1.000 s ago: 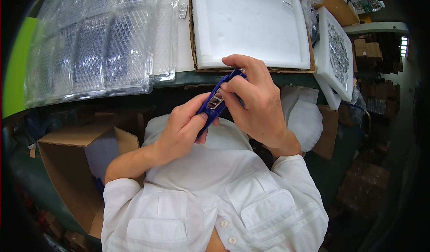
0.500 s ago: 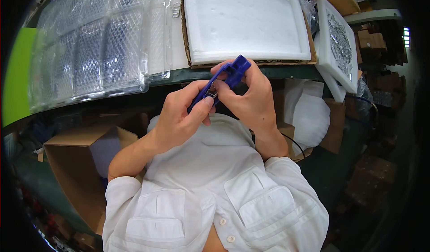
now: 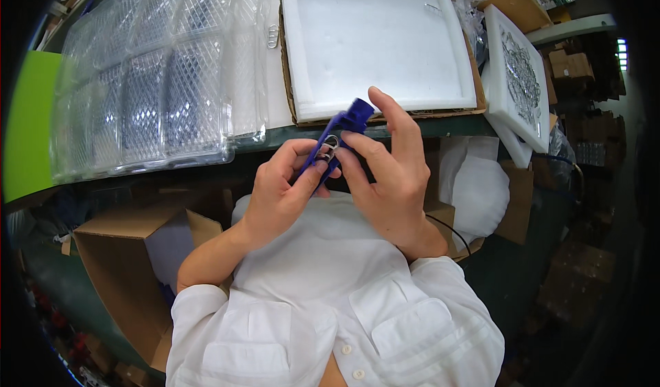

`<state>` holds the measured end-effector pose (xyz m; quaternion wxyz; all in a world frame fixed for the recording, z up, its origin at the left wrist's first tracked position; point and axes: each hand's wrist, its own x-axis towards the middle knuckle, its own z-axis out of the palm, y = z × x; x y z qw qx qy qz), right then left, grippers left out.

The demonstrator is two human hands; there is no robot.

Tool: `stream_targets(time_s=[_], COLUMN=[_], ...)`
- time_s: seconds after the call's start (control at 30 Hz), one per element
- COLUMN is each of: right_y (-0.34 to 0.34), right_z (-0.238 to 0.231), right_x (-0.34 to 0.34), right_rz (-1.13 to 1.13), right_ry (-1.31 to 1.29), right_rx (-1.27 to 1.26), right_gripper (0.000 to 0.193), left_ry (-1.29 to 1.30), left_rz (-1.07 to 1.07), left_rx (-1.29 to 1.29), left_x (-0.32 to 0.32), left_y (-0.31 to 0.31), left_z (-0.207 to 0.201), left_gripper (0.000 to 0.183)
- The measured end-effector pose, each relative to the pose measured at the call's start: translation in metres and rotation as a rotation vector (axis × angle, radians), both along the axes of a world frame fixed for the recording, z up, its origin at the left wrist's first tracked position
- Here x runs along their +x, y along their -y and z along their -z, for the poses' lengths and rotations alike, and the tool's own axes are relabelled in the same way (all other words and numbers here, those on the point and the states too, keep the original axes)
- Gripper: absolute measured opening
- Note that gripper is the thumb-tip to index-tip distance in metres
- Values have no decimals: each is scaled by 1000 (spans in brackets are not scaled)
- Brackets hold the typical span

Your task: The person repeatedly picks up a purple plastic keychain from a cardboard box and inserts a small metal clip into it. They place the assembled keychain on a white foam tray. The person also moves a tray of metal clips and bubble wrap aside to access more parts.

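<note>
— Blue, long, narrow plastic holder [image 3: 357, 113] with a silvery bent-wire metal piece [image 3: 333, 142] at its middle: where do we log it?

— Raised between the white shirt [image 3: 282, 249] and the dark green bench [image 3: 275, 138]. Our left hand [image 3: 276, 189] pinches its lower end, thumb against fingers. Our right hand [image 3: 392, 188] has thumb and one finger at the wire, another finger lifted clear; whether it pinches or only touches, we cannot tell.

— Why that hold?

— We judge that the left hand steadies it, and the slant leaves the wire exposed to our right fingertips.

— Containers?

— Clear, diamond-textured plastic tray [image 3: 206, 159] at left, compartmented; blue shows through, contents or underlayer we cannot tell. White rectangular foam tray [image 3: 385, 50] at centre, edged by brown cardboard [image 3: 479, 91]: a small wire piece [image 3: 432, 6] near its far right corner. Second white foam tray [image 3: 496, 26] at right, slanted, bearing a silvery heap [image 3: 517, 64], presumably for easy reach. Open brown cardboard box [image 3: 113, 263], lower left: pale sheet [image 3: 172, 246] inside.
</note>
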<state>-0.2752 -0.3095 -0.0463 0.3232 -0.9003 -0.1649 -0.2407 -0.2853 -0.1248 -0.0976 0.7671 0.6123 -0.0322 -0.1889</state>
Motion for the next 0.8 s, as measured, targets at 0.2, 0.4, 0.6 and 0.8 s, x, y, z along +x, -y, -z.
stream_targets(time_s=[0.2,0.4,0.6,0.8], right_y=[-9,-13,-9,-4], right_z=[6,28,25,34], right_x=[6,15,19,20], right_rz=[-27,-58,-39,-11], right_ry=[-31,-179,44,51], right_rx=[-29,219,31,59], right_gripper=[18,15,15,13], left_ry=[178,234,258,199], left_rz=[-32,-9,66,152], left_rx=[121,322,246,230], left_x=[-2,2,5,10], left_y=[-1,-3,-4,-6], left_z=[6,2,1,-12], left_gripper=[26,33,38,48])
